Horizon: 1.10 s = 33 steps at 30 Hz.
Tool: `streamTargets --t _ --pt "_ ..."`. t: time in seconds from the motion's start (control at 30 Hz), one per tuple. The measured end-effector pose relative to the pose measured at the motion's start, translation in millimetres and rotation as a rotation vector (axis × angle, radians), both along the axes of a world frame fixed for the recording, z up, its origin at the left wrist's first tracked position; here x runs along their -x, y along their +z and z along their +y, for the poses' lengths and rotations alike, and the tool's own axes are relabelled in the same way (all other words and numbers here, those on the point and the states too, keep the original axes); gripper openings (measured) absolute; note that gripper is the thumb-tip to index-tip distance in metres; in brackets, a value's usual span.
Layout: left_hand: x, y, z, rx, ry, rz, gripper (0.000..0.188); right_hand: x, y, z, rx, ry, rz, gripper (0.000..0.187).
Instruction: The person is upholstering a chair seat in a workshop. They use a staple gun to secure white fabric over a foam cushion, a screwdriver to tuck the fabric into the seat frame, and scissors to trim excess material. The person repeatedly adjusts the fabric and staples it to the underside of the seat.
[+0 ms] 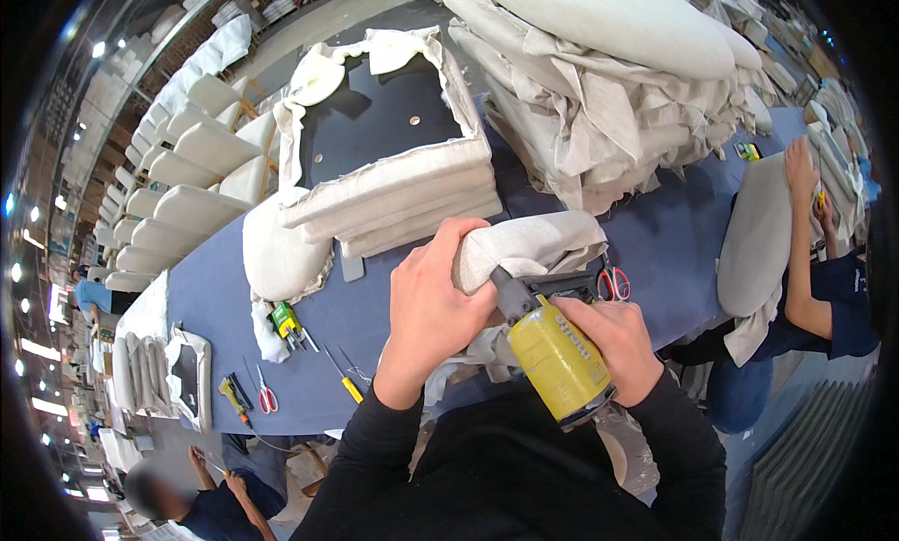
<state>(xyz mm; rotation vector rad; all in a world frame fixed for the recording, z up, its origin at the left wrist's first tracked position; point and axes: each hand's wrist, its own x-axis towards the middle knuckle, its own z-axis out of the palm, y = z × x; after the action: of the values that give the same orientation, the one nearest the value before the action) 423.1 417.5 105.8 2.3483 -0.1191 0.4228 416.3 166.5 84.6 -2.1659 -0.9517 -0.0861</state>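
My right hand [620,346] is wrapped round the handle of a yellow and black staple gun [562,358]. The gun's black nose touches or nearly touches the near edge of a beige fabric-covered padded piece [543,241]. My left hand [431,302] grips the left end of that piece, thumb near the gun's nose and fingers over the top. Just right of the piece lie red-handled scissors [613,283]. Part of the piece's underside is hidden by the gun and my hands.
Beyond my hands stand stacked upholstered seats [403,190] and a tall heap of covered pieces [599,101]. On the blue table [206,302] at left lie a screwdriver [351,389], a green-yellow box [285,320], scissors [268,400] and another staple gun [234,398]. Co-workers [829,293] work at right and lower left.
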Motion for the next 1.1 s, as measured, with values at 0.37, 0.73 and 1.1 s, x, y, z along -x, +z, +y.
streamTargets --t 0.37,0.73,1.1 --pt "6 -8 -3 -0.005 -0.017 0.000 0.051 12 5 -3 0.032 -0.039 -0.009 0.051" --pt "15 -7 -13 -0.043 -0.031 -0.013 0.050 25 6 -12 0.044 -0.067 0.009 0.048" --pt "16 -3 -20 -0.059 -0.014 0.005 0.052 17 -9 -25 -0.204 -0.049 0.102 0.048"
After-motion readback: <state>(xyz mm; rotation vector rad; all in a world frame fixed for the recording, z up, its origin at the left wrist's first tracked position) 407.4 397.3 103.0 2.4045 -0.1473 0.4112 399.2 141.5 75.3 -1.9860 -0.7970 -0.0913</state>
